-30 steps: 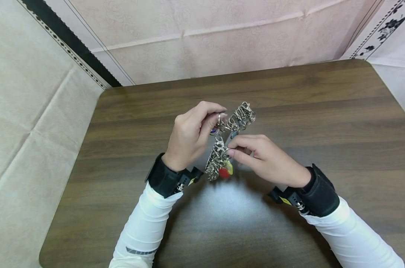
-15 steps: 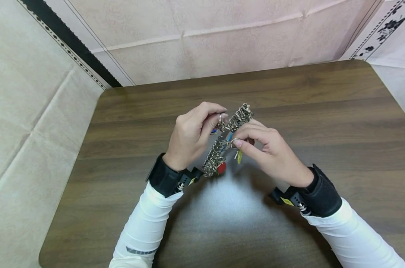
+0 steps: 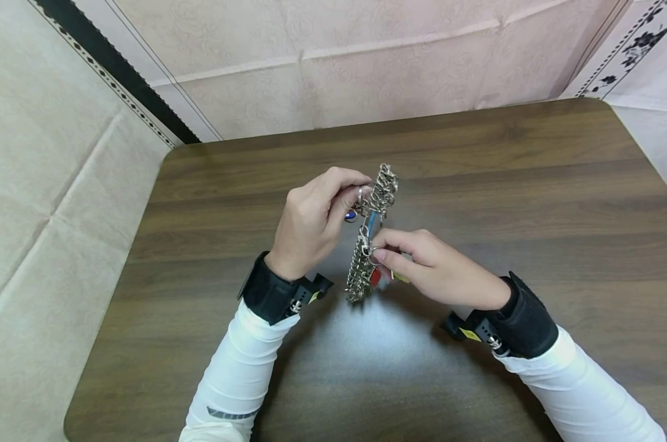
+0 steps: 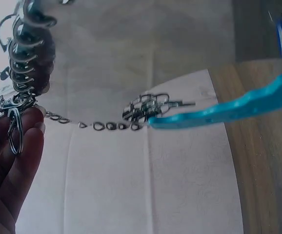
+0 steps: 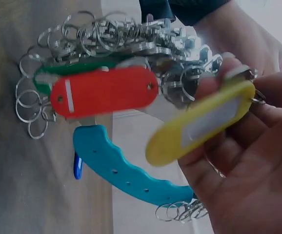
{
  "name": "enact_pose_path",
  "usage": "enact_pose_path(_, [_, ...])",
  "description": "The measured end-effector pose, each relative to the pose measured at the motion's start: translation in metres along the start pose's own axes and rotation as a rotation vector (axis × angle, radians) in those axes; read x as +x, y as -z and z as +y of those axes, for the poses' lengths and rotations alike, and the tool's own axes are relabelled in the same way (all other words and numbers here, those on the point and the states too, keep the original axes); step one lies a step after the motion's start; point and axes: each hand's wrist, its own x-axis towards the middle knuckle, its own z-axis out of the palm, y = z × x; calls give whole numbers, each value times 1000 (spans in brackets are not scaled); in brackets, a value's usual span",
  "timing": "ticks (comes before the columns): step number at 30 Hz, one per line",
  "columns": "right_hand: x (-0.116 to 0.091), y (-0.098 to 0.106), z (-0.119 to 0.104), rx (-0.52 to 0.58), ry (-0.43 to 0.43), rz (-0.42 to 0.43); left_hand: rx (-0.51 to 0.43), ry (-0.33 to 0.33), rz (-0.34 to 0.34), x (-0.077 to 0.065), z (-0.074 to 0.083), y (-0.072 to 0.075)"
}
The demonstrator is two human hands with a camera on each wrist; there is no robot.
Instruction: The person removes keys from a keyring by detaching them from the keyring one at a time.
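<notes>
My left hand (image 3: 319, 224) pinches a metal ring and clasp (image 4: 15, 129) at the top of a hanging bundle. A thin chain (image 4: 111, 126) leads to a wavy teal plastic strip (image 5: 119, 168), with metal rings and clips (image 3: 358, 264) clustered at its ends. My right hand (image 3: 429, 267) pinches the small ring of a yellow key tag (image 5: 168, 144) between thumb and fingers, close beside the lower cluster. From that cluster hang a red key tag (image 5: 107, 92) and, partly behind it, a green tag (image 5: 87, 68). Beside my left fingertips hangs a blue tag (image 3: 350, 215).
The bundle hangs over a brown wood-grain table (image 3: 532, 233). Pale patterned cloth (image 3: 366, 67) rises beyond its far edge and covers the left side too. A black strap with a camera (image 3: 280, 294) sits on each wrist.
My right hand shifted up and right with the yellow key tag, then came back left and lower. The ring clusters swung and now line up more steeply. My left hand barely moved.
</notes>
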Motion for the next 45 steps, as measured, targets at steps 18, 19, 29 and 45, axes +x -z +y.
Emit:
enact_pose_path(18, [-2,1,-2,-41,15,179,21,12,-21,-1,-3,-1])
enact_pose_path(19, [-2,1,-2,-40,28,188,22,11,-21,-1,-3,-1])
enact_pose_path(29, [-2,-2,-4,50,107,286,-32,36,-63,-1,-3,0])
enact_pose_path(45, [-4,0,-10,247,10,226,-80,124,-220,1,2,-2])
